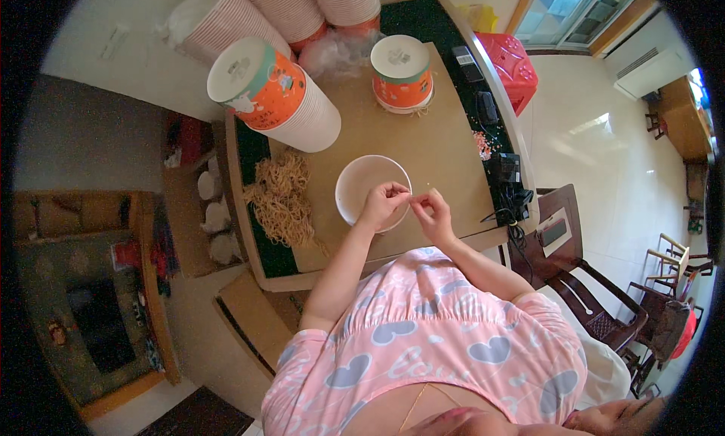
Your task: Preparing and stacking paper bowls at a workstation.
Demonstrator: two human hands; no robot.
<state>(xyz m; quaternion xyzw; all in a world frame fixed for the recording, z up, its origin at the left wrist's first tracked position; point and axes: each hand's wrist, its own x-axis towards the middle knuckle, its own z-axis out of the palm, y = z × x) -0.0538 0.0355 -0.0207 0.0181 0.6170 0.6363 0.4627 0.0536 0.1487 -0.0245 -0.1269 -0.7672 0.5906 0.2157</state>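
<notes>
**A:** What do you have in front of you?

**B:** I'm looking down on a brown cardboard-covered bench [445,157]. Both hands meet just over the near rim of a white round paper bowl [361,181] that stands open side up in the middle of it. My left hand [383,204] hangs over the bowl's edge, fingers curled and pinched together. My right hand [433,214] sits just beside it, fingers also pinched. Something very small and pale is caught between the two pinches, too small to name.

**A:** Anything in the bowl?

**B:** It looks empty from here, though my left hand hides the near part.

**A:** Why hold it right there?

**B:** I'd judge that working over the rim lets whatever comes loose drop into the bowl, not onto the bench.

**A:** And around it?

**B:** A heap of dry yellowish noodles [281,197] lies to the left, near the bowl, within easy reach. Behind that, a long stack of orange-and-white paper tubs [276,96] lies on its side, bottoms toward me. A shorter stack of the same tubs [402,72] stands base-up at the back. I can't see inside either. More ribbed paper cups wrapped in clear plastic [287,9] sit at the far edge.
</notes>
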